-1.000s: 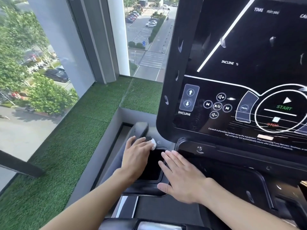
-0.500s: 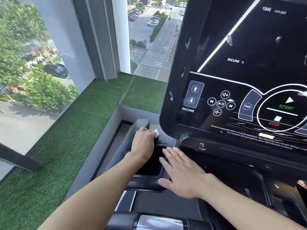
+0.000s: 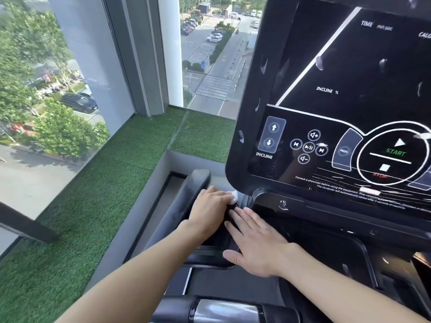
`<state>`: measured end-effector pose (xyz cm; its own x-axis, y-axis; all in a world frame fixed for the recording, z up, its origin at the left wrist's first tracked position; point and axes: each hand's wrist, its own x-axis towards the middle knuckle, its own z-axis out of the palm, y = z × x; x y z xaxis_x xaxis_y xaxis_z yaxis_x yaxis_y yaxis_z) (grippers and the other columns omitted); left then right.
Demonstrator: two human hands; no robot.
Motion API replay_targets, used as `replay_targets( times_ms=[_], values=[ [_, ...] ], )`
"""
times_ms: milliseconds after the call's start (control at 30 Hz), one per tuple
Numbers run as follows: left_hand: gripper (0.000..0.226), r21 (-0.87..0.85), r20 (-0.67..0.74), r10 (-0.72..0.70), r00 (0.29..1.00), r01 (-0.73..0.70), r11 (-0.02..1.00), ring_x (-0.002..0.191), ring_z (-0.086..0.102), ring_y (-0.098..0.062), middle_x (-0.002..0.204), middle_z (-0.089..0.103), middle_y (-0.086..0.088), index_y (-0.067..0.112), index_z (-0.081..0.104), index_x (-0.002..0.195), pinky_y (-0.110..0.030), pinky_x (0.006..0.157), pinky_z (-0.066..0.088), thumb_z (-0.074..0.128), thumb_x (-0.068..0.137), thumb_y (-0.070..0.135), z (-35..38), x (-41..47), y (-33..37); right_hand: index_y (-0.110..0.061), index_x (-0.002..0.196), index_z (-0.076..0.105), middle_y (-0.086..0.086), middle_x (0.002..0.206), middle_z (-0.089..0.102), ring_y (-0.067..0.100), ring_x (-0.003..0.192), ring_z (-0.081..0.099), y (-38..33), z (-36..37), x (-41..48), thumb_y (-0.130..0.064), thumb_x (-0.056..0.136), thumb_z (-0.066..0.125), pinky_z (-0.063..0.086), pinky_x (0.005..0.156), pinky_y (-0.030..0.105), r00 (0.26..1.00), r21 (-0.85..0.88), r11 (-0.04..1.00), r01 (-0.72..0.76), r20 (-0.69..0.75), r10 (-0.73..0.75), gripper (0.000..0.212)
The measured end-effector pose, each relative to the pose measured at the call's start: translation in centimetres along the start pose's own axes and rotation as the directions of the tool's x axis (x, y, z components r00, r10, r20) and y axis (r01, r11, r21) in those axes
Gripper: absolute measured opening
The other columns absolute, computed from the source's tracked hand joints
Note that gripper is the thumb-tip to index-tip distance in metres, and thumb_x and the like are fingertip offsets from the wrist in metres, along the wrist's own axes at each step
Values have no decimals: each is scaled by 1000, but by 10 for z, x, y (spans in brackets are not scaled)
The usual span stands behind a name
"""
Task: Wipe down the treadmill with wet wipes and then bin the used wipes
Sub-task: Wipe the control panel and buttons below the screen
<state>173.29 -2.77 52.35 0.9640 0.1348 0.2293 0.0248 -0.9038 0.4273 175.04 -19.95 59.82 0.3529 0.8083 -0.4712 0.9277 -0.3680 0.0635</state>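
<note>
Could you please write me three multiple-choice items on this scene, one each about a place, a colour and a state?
1. Where is the wipe? A) in a bin B) in the left hand, below the console's lower left corner C) on a chair
2. What colour is the word START? A) red B) white C) green
3. How is the right hand? A) flat, fingers straight B) clenched in a fist C) gripping a bottle

Answers: 1 B, a white wad pokes out past the left hand's fingers; 2 C, its letters are green; 3 A, it lies open on the treadmill.
</note>
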Motion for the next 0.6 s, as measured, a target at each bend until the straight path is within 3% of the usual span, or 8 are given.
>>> replay_targets(
  times_ms=[100,233,367,433,533,600],
  values=[
    [29,52,-4,-115,993,115,992,95,47,-17,101,70,13,22,60,81,-32,73,24,33,86,30,-6,10,5,-12,157,-6,13,162,-21,22,147,-29,0,2,-1,-69,70,-19,-26,114,38,1000,-5,1000,1,1,-1,105],
    [28,29,6,26,1000,-26,999,99,50,-13,114,67,20,31,63,91,-32,78,30,35,88,34,-1,-11,15,-11,157,-4,13,163,-16,23,148,-26,0,2,0,-69,81,-14,-24,112,37,999,0,1000,-4,-40,4,96],
    [21,209,35,-149,988,138,968,98,48,-16,114,68,17,30,64,98,-34,72,17,43,96,31,-14,13,-4,-11,157,-4,14,163,-19,24,149,-25,-1,2,-1,-68,69,-20,-25,111,39,1000,-20,1000,-7,-8,7,106],
    [17,235,35,-158,987,146,961,97,49,-17,107,70,13,28,62,91,-33,73,19,45,94,30,-10,11,7,-11,157,-4,14,163,-18,24,149,-25,-2,4,-2,-68,67,-21,-25,110,40,1000,-17,1000,-3,-14,3,108],
    [16,127,36,-74,997,69,989,100,51,-16,108,68,14,30,58,91,-31,79,28,42,92,32,-2,-6,21,-12,157,-6,12,164,-16,23,149,-25,0,6,3,-69,67,-21,-24,114,39,999,14,1000,-16,-38,17,107],
    [18,174,45,-121,992,111,979,102,49,-19,107,68,11,29,60,94,-33,81,29,43,92,30,-12,3,11,-12,157,-5,12,163,-17,23,148,-25,0,6,3,-69,62,-27,-23,117,38,1000,4,1000,5,-23,-5,113]
  ],
)
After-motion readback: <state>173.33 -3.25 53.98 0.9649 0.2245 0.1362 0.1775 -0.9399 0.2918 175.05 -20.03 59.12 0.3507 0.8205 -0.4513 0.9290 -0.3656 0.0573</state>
